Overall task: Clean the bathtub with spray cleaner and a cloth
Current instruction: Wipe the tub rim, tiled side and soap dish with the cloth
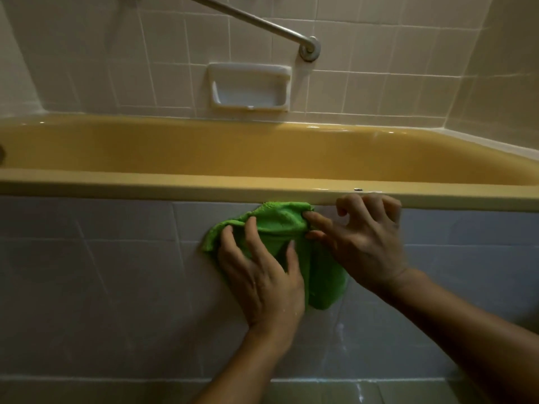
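The left hand (259, 275) hides the green cloth's (280, 221) middle. The bathtub (175, 183) runs off both side edges, its floor hidden behind the near rim; the top edge cuts the grab bar (262, 21).

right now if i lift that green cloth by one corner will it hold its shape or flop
Probably floppy: the green cloth is bunched in folds and its lower end droops below the right hand, which pinches a top corner. Likely light: that pinch and the left hand, fingers spread, hold it against the tiled front.
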Demonstrator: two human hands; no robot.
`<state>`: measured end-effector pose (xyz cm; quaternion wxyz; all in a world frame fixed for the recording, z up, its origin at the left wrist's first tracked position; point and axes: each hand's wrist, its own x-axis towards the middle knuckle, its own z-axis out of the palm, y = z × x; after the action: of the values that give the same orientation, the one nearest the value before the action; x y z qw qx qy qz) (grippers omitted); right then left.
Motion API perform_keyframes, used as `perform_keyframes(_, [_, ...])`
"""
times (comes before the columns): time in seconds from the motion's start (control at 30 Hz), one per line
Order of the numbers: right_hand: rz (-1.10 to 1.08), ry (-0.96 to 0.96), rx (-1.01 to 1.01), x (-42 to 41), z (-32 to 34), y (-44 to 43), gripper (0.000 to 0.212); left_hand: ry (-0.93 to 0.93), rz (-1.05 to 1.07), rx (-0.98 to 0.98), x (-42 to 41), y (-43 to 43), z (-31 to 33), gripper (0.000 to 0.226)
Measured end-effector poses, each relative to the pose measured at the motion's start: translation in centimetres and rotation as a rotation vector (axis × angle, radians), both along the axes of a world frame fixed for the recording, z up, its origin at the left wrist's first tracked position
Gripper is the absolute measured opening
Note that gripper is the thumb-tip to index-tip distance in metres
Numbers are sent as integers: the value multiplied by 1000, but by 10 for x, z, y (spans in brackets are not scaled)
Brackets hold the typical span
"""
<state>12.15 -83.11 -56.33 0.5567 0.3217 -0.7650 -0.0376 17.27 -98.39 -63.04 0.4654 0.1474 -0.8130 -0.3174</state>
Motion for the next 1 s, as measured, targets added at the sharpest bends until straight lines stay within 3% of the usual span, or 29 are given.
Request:
perform_keyframes(0.13, [51, -52, 89, -9, 9, 11, 35, 2, 54, -18, -9, 14, -12, 72])
perform_keyframes(0.37, [333, -344, 349, -26, 69, 25, 25, 23, -16, 197, -27, 35, -28, 76])
perform_keyframes(0.47, [363, -592, 370, -39, 92, 23, 52, 15, -24, 246, -30, 33, -32, 77])
perform_keyframes(0.57, [224, -745, 560, -55, 103, 20, 82, 24, -23, 246, -29, 32, -32, 81])
perform_keyframes(0.8, [308, -775, 739, -65, 106, 12, 84, -11, 3, 195, -32, 26, -44, 90])
perform_keyframes(1.0, [304, -763, 771, -58, 108, -6, 83, -37, 109, 133, -44, 3, -103, 100])
